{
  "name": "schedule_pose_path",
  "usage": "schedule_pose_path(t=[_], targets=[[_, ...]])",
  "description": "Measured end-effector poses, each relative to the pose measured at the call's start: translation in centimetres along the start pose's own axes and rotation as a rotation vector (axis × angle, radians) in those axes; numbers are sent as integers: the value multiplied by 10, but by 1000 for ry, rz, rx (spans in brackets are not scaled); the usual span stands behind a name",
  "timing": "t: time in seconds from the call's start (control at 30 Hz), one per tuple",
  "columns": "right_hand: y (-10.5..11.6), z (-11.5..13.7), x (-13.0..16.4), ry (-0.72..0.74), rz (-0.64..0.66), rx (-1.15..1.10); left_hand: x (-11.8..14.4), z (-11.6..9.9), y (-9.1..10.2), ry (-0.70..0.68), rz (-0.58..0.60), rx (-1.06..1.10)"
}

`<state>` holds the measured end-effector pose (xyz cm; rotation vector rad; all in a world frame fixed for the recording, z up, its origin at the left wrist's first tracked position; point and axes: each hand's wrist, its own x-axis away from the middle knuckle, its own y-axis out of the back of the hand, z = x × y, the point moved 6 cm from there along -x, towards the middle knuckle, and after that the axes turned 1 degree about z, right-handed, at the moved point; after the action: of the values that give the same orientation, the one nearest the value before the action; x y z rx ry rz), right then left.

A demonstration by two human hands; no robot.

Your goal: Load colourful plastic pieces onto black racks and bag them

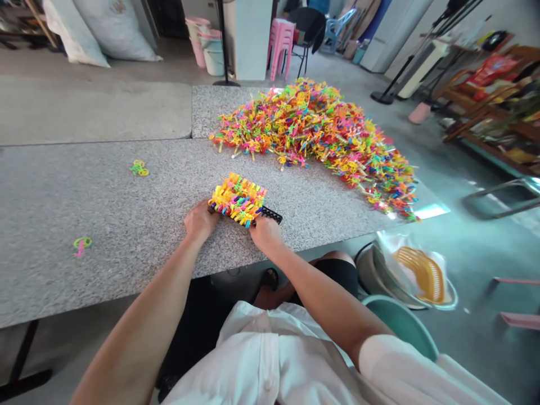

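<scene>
A black perforated rack point(272, 214) rests on or just above the speckled stone tabletop point(160, 208), directly in front of me. Rows of small bright plastic pieces point(238, 198), mostly yellow and orange, cover most of it; its right end is bare black holes. My left hand point(201, 221) closes on the rack's left end. At the near right edge, my right hand point(266, 234) grips the rack, fingers partly hidden behind it. Beyond lies a large heap of similar colourful plastic pieces point(316, 132), too small to name.
Loose plastic pieces lie on the left, a yellow-green one point(139, 168) and a pink-green one point(81, 245). By my right knee stand a green tub point(400, 323) and a basin holding a yellow plastic basket point(422, 273). Pink stools point(282, 42) and white sacks point(113, 34) are farther back.
</scene>
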<state>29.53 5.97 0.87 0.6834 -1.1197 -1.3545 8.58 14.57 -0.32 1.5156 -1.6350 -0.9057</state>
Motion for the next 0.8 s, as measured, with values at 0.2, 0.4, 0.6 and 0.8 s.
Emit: schedule_pose_path(t=[0.2,0.4,0.6,0.8], targets=[[3,-7,12,104,-40,-18,15,-2,10,32,-27,51],[-9,-43,43,430,-305,-267,48,121,105,337,-398,-113],[-16,-48,72,550,-315,-368,79,195,176,628,-346,-312],[42,-115,-4,170,-492,-303,54,213,169,538,-251,-411]])
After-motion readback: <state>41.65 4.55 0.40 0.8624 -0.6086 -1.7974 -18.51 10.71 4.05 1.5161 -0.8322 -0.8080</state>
